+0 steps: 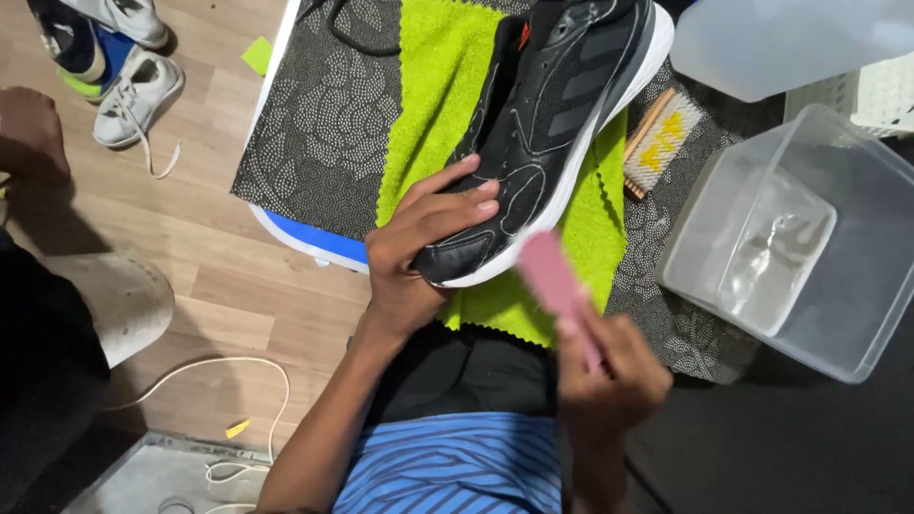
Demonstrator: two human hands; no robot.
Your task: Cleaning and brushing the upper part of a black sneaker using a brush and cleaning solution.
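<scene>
A black sports shoe with a white sole [557,114] lies on a bright green cloth [447,86] spread over a dark patterned mat [324,124]. My left hand [419,243] grips the shoe at its heel end, fingers laid over the upper. My right hand [609,376] holds a pink brush-like tool [552,276], blurred, just below the shoe's white sole edge. Whether the tool touches the sole I cannot tell.
A wooden scrub brush with pale bristles [662,143] lies right of the shoe. A clear plastic tub with water [790,238] stands at the right, a translucent container [781,38] above it. White sneakers [133,95] and a white cord [228,381] lie on the wooden floor at left.
</scene>
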